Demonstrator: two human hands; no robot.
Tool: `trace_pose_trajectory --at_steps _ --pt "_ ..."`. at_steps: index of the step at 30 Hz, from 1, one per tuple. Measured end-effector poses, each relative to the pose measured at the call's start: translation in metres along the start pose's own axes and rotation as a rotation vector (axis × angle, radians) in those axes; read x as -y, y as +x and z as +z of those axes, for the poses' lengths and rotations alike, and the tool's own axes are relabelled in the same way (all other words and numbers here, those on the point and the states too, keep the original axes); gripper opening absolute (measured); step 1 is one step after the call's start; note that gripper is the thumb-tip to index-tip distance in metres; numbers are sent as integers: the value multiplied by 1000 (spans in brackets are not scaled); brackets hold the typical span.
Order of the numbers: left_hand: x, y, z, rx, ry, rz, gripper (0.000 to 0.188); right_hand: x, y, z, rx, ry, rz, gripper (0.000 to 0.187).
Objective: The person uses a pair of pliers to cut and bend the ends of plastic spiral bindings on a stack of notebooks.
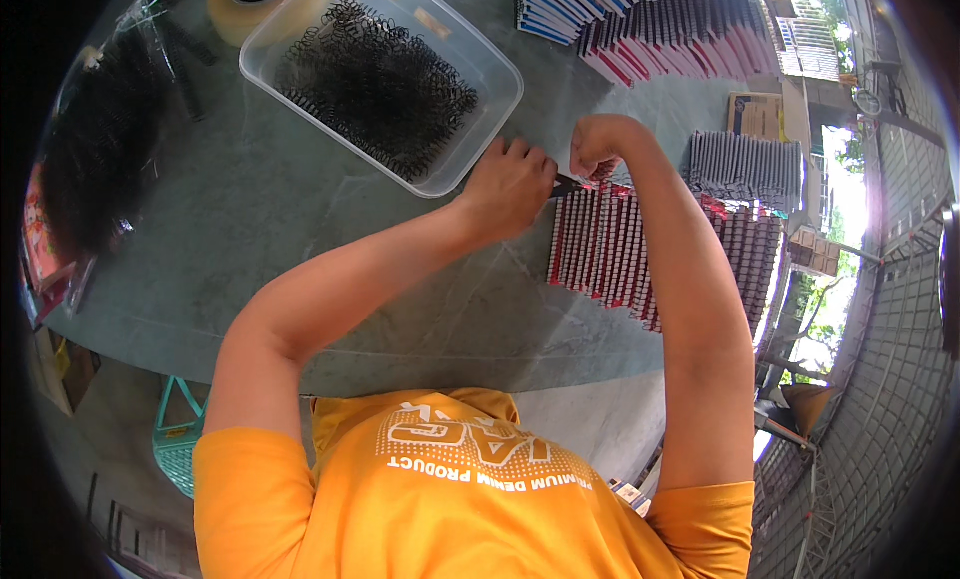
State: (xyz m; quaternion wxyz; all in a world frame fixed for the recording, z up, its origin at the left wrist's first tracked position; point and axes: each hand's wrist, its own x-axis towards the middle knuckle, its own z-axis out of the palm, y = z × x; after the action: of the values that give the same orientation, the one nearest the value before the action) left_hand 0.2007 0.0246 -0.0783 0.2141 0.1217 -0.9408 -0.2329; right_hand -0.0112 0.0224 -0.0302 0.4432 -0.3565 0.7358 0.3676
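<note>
My left hand [508, 191] is beside the near right corner of a clear plastic tub [262, 71], its fingers bent and closed. A small dark, pointed thing [566, 186] sticks out from that hand toward the right; its kind is hard to tell. Just to the right, my right hand [603, 147] is closed with the wrist bent, and what its fingers grip is hidden. Below both hands lies a packed row of spiral-bound notebooks [598, 249] with red and white edges. Many black wire coils [380, 89] fill the tub.
Blue-edged notebooks [565, 9] and pink-edged notebooks [680, 44] stand at the far right of the green table [400, 309]. More notebooks [745, 164] are stacked beyond my right forearm. A tape roll [232, 17] and bagged black coils [110, 129] lie left. A green stool [178, 439] stands below.
</note>
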Motion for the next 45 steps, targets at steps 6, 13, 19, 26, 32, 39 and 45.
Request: trace_pose_trajectory --at_steps 6,13,19,26,32,39,45 --pt "-4 15 -5 -93 75 -6 29 13 -13 -6 -36 -15 15 17" --pt "0 19 5 43 -22 0 22 25 -32 -14 5 -19 106 20" --pt "-4 13 12 20 -85 -40 25 25 -47 -19 99 -26 28 26" --pt "-6 9 -2 -78 -38 25 34 15 -49 -18 113 193 -8 25" --pt "-10 12 0 -29 -36 43 29 14 -48 -15 121 168 11 26" --pt "-10 11 8 73 -179 -16 27 13 -50 -17 172 150 -51 24" --pt "-9 9 -7 -138 -9 11 30 18 -52 -17 141 195 2 26"
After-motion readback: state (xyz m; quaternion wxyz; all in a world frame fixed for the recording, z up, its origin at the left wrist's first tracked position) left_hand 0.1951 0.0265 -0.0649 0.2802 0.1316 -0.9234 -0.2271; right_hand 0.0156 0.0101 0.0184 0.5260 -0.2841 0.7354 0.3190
